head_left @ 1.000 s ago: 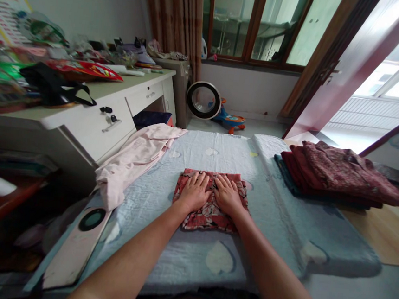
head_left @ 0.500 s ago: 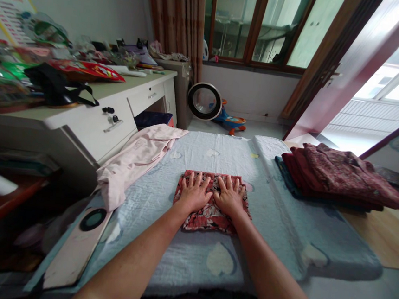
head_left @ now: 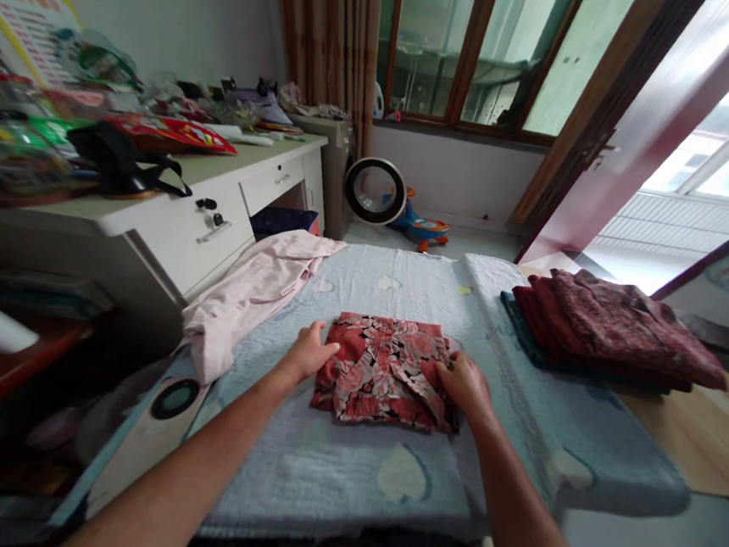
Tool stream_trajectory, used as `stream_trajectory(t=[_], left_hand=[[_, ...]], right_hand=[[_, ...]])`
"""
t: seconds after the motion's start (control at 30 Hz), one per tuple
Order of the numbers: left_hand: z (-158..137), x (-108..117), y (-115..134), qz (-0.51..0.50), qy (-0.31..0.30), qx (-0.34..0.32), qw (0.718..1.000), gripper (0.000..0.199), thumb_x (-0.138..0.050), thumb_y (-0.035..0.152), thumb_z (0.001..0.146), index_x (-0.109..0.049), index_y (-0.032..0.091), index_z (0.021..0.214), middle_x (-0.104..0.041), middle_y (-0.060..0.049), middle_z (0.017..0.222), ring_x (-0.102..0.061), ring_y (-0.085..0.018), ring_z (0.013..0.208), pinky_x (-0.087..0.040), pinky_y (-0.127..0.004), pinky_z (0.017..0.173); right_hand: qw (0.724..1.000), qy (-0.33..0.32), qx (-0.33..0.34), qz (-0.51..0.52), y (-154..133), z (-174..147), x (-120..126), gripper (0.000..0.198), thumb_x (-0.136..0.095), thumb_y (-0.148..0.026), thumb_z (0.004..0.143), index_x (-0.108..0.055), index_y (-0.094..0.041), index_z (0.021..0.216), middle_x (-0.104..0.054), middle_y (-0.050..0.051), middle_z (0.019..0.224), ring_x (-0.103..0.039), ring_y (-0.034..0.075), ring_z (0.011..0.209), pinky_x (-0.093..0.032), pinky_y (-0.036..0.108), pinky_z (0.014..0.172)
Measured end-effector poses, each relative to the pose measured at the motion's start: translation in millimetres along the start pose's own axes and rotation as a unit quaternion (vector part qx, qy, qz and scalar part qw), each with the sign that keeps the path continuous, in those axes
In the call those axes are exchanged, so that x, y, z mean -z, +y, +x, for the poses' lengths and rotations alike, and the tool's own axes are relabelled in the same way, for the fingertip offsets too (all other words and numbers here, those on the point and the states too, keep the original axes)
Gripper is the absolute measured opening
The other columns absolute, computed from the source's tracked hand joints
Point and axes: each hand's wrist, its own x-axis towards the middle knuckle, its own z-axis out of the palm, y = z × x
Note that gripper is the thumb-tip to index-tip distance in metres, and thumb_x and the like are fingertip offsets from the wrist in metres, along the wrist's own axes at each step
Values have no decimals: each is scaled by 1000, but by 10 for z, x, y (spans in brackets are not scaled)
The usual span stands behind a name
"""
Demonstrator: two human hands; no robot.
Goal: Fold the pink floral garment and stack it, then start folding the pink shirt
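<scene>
A folded red floral shirt (head_left: 388, 369), with buttons down its middle, lies flat on the light blue cloth (head_left: 334, 475) in front of me. My left hand (head_left: 306, 355) is at the shirt's left edge, thumb and forefinger apart, the thumb reaching toward the fabric. At the opposite edge, my right hand (head_left: 467, 380) has its thumb on the shirt and its fingers curled around the side, gripping it. Some of the right fingertips are hidden.
A stack of folded dark red clothes (head_left: 615, 329) sits to the right. Pale pink clothing (head_left: 248, 289) lies at the left edge, near a white board with a dark ring (head_left: 175, 399). A cluttered desk (head_left: 213, 171) stands left; a round-headed fan (head_left: 375, 191) is beyond.
Both hands were spread flat on top of the shirt. They have moved outward, the left to its left edge and the right to its right edge, uncovering the front.
</scene>
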Motion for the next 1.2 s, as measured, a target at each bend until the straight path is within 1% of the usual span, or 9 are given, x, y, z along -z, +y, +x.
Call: stream_trajectory(t=[0.2, 0.4, 0.5, 0.6, 0.73, 0.87, 0.93, 1.03, 1.2], left_hand=[[-63, 50, 119, -187, -103, 87, 973, 53, -75, 30, 69, -57, 13, 116, -73, -9, 92, -70, -20, 74, -54, -28, 63], [-85, 81, 266, -306, -214, 105, 922, 25, -76, 21, 58, -69, 13, 80, -73, -5, 70, -68, -18, 62, -54, -27, 59], [-103, 87, 327, -294, -207, 105, 927, 22, -73, 17, 56, -69, 13, 77, -73, -4, 68, -68, -18, 62, -52, -26, 57], [-132, 58, 367, -264, -155, 66, 950, 21, -70, 15, 58, -69, 13, 80, -72, -3, 70, -66, -17, 62, -50, -24, 56], [-188, 18, 385, -273, -131, 35, 952, 24, -64, 18, 68, -66, 14, 91, -73, -3, 78, -67, -16, 67, -52, -25, 63], [-248, 26, 362, -299, -177, 69, 935, 33, -61, 25, 75, -60, 16, 107, -72, -3, 86, -68, -16, 71, -54, -26, 66], [-266, 25, 340, -285, -175, 73, 940, 39, -63, 23, 73, -57, 16, 111, -72, -4, 91, -68, -15, 73, -54, -25, 67], [-269, -2, 319, -272, -145, 40, 950, 49, -64, 15, 67, -55, 15, 115, -72, -6, 99, -69, -17, 82, -55, -27, 73], [-176, 16, 373, -247, -120, -34, 961, 52, -57, 11, 64, -56, 16, 116, -72, -8, 110, -69, -20, 95, -56, -30, 84]], right_hand=[[999, -35, 0, -35, -130, -2, 9, 40, -54, -49, 87, -69, -15, 101, -72, 18, 107, -68, 28, 97, -47, 32, 75], [999, 10, 35, 17, -171, 18, -21, 22, -57, -34, 82, -70, -18, 90, -72, 10, 95, -66, 22, 88, -43, 26, 70], [996, 18, 31, 82, -174, 25, -16, 18, -57, -32, 79, -68, -19, 84, -71, 5, 82, -64, 20, 78, -41, 25, 63], [981, 1, 9, 195, -161, 33, 8, 22, -58, -30, 75, -67, -17, 90, -67, 2, 74, -62, 18, 70, -41, 23, 58], [940, -30, -58, 334, -134, 19, 52, 60, -59, -29, 71, -55, -11, 129, -70, 4, 84, -65, 19, 67, -48, 26, 57], [926, -20, 14, 378, -116, -4, 78, 89, -58, -25, 68, -34, -15, 152, -70, 9, 112, -68, 22, 89, -54, 29, 75], [923, -50, 67, 376, -112, -3, 83, 82, -55, -23, 67, -44, -18, 148, -69, 7, 117, -67, 21, 96, -54, 30, 82], [925, -78, 102, 357, -108, 9, 94, 62, -49, -18, 63, -68, -16, 123, -71, 6, 113, -67, 21, 99, -53, 31, 86], [923, -49, 106, 367, -88, -53, 139, 54, -49, -20, 64, -72, -15, 112, -73, 6, 104, -68, 20, 91, -54, 31, 84]])
